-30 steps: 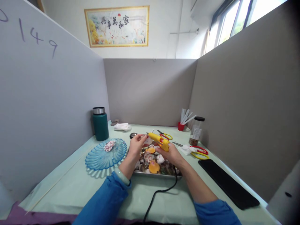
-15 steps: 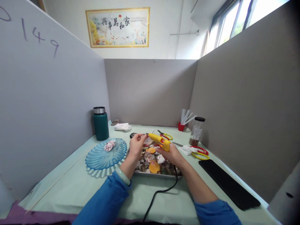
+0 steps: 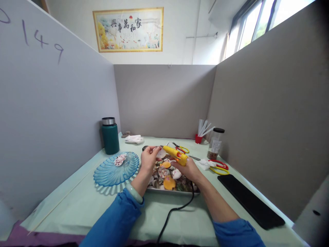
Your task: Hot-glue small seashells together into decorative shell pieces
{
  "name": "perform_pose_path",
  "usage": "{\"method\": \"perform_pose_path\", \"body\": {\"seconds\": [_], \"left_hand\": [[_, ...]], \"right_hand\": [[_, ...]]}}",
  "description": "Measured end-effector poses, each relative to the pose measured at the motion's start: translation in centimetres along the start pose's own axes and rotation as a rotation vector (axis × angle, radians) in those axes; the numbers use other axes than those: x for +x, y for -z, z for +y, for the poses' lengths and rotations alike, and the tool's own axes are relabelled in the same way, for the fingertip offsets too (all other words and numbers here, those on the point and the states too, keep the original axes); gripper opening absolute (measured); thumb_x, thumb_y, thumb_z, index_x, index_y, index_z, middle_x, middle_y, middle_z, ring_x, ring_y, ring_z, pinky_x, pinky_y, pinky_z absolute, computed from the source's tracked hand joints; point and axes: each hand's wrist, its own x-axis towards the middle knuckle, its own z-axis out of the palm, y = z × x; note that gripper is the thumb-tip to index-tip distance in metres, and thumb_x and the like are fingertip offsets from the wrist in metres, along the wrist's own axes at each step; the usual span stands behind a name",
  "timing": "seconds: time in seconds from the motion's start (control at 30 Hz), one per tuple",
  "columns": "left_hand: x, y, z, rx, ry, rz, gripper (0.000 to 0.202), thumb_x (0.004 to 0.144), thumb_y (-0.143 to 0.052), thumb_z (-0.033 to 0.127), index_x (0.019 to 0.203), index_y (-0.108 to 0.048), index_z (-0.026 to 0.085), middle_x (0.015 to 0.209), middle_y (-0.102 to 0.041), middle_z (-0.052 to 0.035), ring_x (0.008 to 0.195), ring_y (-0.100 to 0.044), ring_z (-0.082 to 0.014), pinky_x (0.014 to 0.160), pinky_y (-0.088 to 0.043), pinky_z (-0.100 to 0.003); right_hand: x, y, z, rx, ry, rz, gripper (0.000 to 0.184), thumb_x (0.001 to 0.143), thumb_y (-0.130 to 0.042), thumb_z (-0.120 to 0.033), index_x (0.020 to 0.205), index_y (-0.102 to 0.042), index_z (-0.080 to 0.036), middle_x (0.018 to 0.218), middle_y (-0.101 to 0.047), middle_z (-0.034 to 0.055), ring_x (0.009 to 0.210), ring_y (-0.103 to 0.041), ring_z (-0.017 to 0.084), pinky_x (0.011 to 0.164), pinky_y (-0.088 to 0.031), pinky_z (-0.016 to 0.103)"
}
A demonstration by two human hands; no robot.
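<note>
My right hand [image 3: 187, 168] is closed round the handle of a yellow hot glue gun [image 3: 176, 154], its nozzle pointing left. The fingers of my left hand [image 3: 149, 158] pinch a small shell [image 3: 155, 149] right at the nozzle tip; most of it is hidden by the fingers. Both hands are above a metal tray [image 3: 169, 193] filled with mixed shells, among them an orange shell [image 3: 169, 183] and a white shell [image 3: 176, 174]. From the glue gun a black cord [image 3: 177, 209] runs down over the tray's front edge.
Left of the tray stands a blue scalloped glass plate [image 3: 110, 175] with a speckled piece [image 3: 120, 160] on it, and a green bottle [image 3: 110, 137] behind. On the right are red-and-yellow scissors [image 3: 219, 169], a jar [image 3: 215, 144], a red cup of glue sticks [image 3: 198, 139] and a black slab [image 3: 250, 200].
Almost nothing differs. My left fingers have shifted very slightly at the nozzle; the glue gun stays in my right hand.
</note>
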Motion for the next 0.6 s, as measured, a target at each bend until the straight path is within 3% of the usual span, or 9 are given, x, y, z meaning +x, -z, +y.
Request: {"method": "perform_pose_path", "body": {"seconds": [0.33,0.6], "left_hand": [[0.26,0.16,-0.27,-0.051,0.040,0.031,0.035,0.061,-0.074,0.038,0.080,-0.061,0.012,0.079,-0.066,-0.0064,0.062,-0.060,-0.0143,0.044,-0.048,-0.023],[0.13,0.37,-0.23,-0.023,0.007,0.031,0.032,0.064,-0.072,0.038,0.080,-0.061,0.012,0.076,-0.063,-0.0037,0.060,-0.058,-0.0124,0.043,-0.046,-0.021]], "right_hand": [[0.00,0.20,-0.02,0.009,0.065,0.034,0.029,0.077,-0.062,-0.038,0.093,-0.070,-0.014,0.087,-0.071,0.0063,0.081,-0.065,0.021,0.073,-0.048,0.029],[0.02,-0.10,0.45,-0.027,0.077,0.000,0.029,0.078,-0.062,-0.038,0.095,-0.070,-0.016,0.089,-0.071,0.0059,0.079,-0.066,0.021,0.072,-0.050,0.031]]}}
